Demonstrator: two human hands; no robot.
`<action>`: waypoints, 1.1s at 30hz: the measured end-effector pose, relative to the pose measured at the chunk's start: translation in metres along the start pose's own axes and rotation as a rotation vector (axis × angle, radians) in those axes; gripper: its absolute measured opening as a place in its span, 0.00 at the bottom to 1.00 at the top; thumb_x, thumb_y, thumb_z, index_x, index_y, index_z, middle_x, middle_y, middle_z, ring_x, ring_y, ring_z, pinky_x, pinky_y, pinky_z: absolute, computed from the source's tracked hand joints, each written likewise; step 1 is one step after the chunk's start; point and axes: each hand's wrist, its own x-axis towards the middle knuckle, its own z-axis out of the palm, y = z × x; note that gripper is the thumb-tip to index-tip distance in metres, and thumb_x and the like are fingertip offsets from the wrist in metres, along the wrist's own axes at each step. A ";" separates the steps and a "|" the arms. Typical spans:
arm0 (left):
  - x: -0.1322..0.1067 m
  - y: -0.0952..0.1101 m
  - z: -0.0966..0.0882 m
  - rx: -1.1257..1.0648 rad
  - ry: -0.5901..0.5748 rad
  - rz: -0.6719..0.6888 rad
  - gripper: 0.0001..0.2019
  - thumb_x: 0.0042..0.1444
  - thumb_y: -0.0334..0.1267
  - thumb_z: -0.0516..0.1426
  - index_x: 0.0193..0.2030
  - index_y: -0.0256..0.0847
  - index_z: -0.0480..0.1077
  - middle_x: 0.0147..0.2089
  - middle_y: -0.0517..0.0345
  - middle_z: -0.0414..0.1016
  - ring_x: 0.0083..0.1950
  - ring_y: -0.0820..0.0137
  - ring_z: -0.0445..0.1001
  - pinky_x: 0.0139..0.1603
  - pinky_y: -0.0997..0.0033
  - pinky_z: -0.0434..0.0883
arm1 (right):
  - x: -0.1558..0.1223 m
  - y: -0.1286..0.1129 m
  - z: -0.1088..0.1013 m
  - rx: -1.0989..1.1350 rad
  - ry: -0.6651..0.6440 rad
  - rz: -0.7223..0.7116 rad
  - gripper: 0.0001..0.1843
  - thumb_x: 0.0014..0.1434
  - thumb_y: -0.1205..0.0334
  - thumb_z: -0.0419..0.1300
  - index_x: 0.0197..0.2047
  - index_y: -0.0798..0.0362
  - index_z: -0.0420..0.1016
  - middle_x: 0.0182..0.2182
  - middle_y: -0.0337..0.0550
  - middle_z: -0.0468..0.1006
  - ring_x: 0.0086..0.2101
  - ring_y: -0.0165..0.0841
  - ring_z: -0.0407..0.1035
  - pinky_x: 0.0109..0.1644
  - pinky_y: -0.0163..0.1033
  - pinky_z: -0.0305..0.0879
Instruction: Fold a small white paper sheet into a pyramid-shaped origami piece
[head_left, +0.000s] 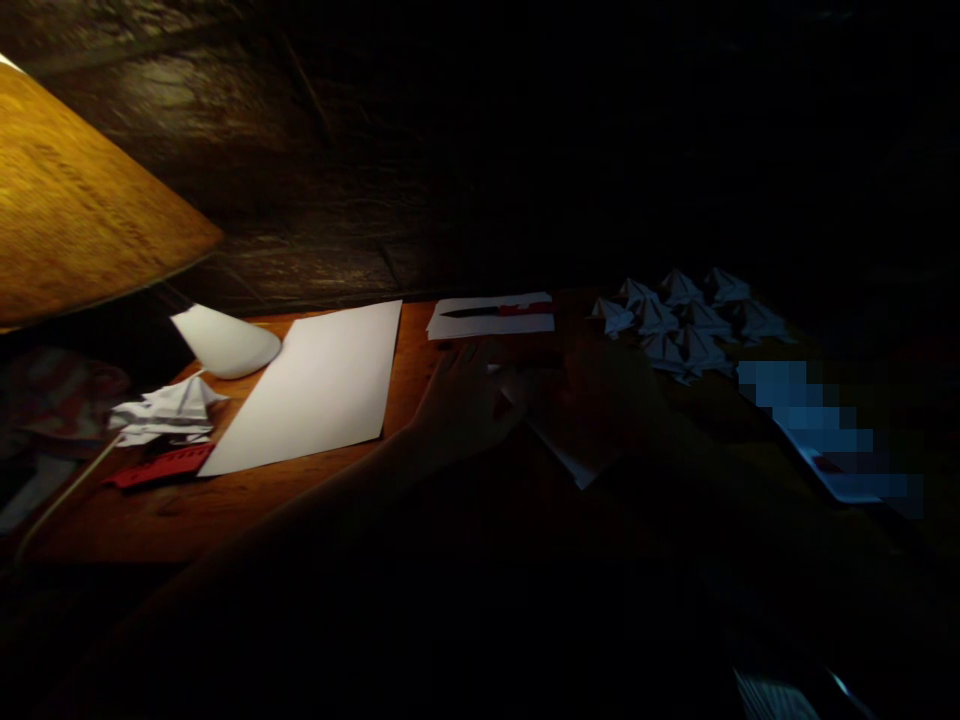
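Over the middle of the wooden table, my left hand (472, 395) presses on a piece of white paper (576, 468), its fingers pointing forward and close together. Deep in shadow, my right hand (604, 390) bends over the same paper from the other side; its fingers are hard to make out. One corner of the paper points toward me below the hands. Just beyond them lies a knife (487, 311) with a red handle and dark blade, on a small stack of white paper (491, 327).
Left of my hands lies a large white sheet (315, 385). Near it are a lamp base (225, 342) under a yellow shade (90, 200), crumpled or folded paper (169, 412) and a red perforated strip (161, 466). Several folded paper pieces (682, 318) and a glowing, pixelated screen (825, 430) are right.
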 end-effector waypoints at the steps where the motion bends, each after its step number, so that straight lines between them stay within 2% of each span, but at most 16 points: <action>1: 0.000 0.000 -0.001 0.014 0.008 -0.013 0.18 0.64 0.50 0.59 0.53 0.40 0.76 0.60 0.43 0.71 0.62 0.48 0.69 0.62 0.43 0.68 | 0.000 0.000 0.000 0.005 -0.007 0.005 0.40 0.69 0.31 0.47 0.47 0.60 0.84 0.49 0.64 0.80 0.46 0.50 0.78 0.40 0.46 0.69; 4: -0.001 0.000 -0.004 0.068 0.014 -0.064 0.22 0.63 0.56 0.60 0.51 0.38 0.77 0.59 0.41 0.73 0.62 0.47 0.69 0.63 0.41 0.66 | 0.001 0.000 0.000 0.008 -0.029 0.017 0.44 0.67 0.27 0.46 0.47 0.60 0.84 0.49 0.64 0.81 0.44 0.49 0.78 0.41 0.45 0.68; 9: -0.001 -0.001 -0.006 0.157 -0.012 -0.104 0.30 0.62 0.64 0.57 0.47 0.34 0.77 0.59 0.34 0.72 0.63 0.41 0.68 0.61 0.40 0.66 | -0.001 0.000 -0.001 -0.002 -0.011 0.002 0.33 0.71 0.38 0.50 0.48 0.59 0.84 0.50 0.63 0.81 0.45 0.48 0.78 0.39 0.44 0.68; 13: -0.001 0.000 -0.006 0.182 -0.022 -0.119 0.35 0.63 0.68 0.53 0.49 0.32 0.76 0.61 0.30 0.71 0.63 0.39 0.66 0.61 0.38 0.64 | -0.001 0.001 0.000 -0.007 -0.006 0.013 0.34 0.69 0.36 0.51 0.47 0.58 0.84 0.48 0.62 0.81 0.43 0.48 0.78 0.39 0.44 0.68; 20: -0.001 -0.001 -0.004 0.160 -0.034 -0.161 0.37 0.61 0.69 0.55 0.53 0.29 0.73 0.59 0.29 0.71 0.61 0.39 0.69 0.61 0.41 0.65 | -0.002 0.000 0.003 -0.031 0.034 -0.012 0.31 0.70 0.39 0.53 0.47 0.59 0.84 0.46 0.63 0.81 0.44 0.49 0.78 0.37 0.44 0.68; 23: 0.000 -0.003 -0.002 0.123 -0.021 -0.149 0.35 0.61 0.66 0.57 0.54 0.29 0.71 0.57 0.30 0.71 0.60 0.39 0.69 0.62 0.40 0.66 | -0.003 -0.001 0.001 -0.035 0.037 -0.016 0.29 0.70 0.42 0.54 0.46 0.59 0.84 0.47 0.62 0.82 0.43 0.48 0.78 0.36 0.43 0.67; 26: 0.001 -0.007 0.002 0.013 0.032 -0.081 0.30 0.60 0.57 0.61 0.58 0.32 0.68 0.58 0.34 0.70 0.61 0.42 0.68 0.63 0.39 0.68 | -0.003 -0.002 -0.001 -0.038 0.021 -0.022 0.27 0.70 0.44 0.53 0.46 0.59 0.84 0.50 0.63 0.81 0.45 0.49 0.77 0.38 0.44 0.68; 29: 0.003 -0.008 0.006 -0.235 0.027 0.088 0.25 0.63 0.43 0.60 0.63 0.35 0.64 0.62 0.40 0.67 0.63 0.52 0.69 0.63 0.49 0.72 | -0.003 -0.001 -0.001 -0.045 0.028 -0.037 0.26 0.71 0.48 0.51 0.44 0.58 0.85 0.52 0.64 0.80 0.44 0.49 0.78 0.38 0.45 0.68; 31: 0.005 -0.007 0.009 -0.341 -0.019 0.196 0.17 0.66 0.36 0.56 0.60 0.36 0.66 0.60 0.43 0.68 0.61 0.57 0.70 0.62 0.55 0.74 | -0.002 0.000 0.000 -0.039 0.027 -0.047 0.23 0.71 0.53 0.51 0.44 0.58 0.85 0.49 0.63 0.81 0.43 0.47 0.78 0.37 0.44 0.68; 33: 0.005 -0.006 0.011 -0.352 -0.050 0.241 0.11 0.67 0.34 0.54 0.53 0.35 0.70 0.56 0.44 0.70 0.59 0.58 0.72 0.61 0.56 0.75 | -0.001 0.000 0.002 -0.026 0.024 -0.044 0.20 0.69 0.57 0.53 0.44 0.58 0.84 0.46 0.62 0.81 0.43 0.48 0.78 0.36 0.43 0.68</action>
